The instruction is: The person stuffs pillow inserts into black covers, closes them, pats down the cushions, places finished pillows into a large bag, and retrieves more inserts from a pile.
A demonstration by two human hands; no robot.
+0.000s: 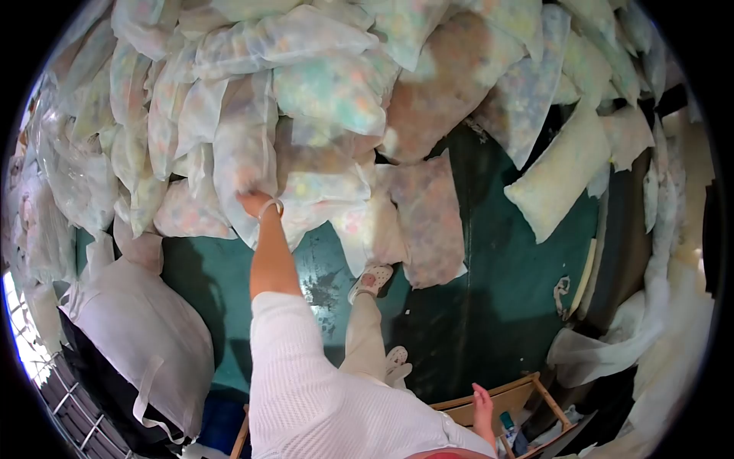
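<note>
My left hand [254,203], with a pale band at the wrist, reaches forward to the lower part of a long translucent white bag [243,149]. Its fingers look closed on the bag's material, though they are partly blurred. Multicoloured contents show faintly through the bag. Just right of that hand lies another whitish bag [325,187], and a reddish-tinted bag [424,218] rests on the floor beyond it. Low by my right side, my right hand [482,409] hangs open with nothing in it, near a wooden frame.
A high pile of stuffed bags [321,84] spans the far side. A large pale sack [153,329] stands at left. The wooden frame [547,398] holds a bottle at lower right. A yellowish bag [562,172] leans at right above the green floor [505,306].
</note>
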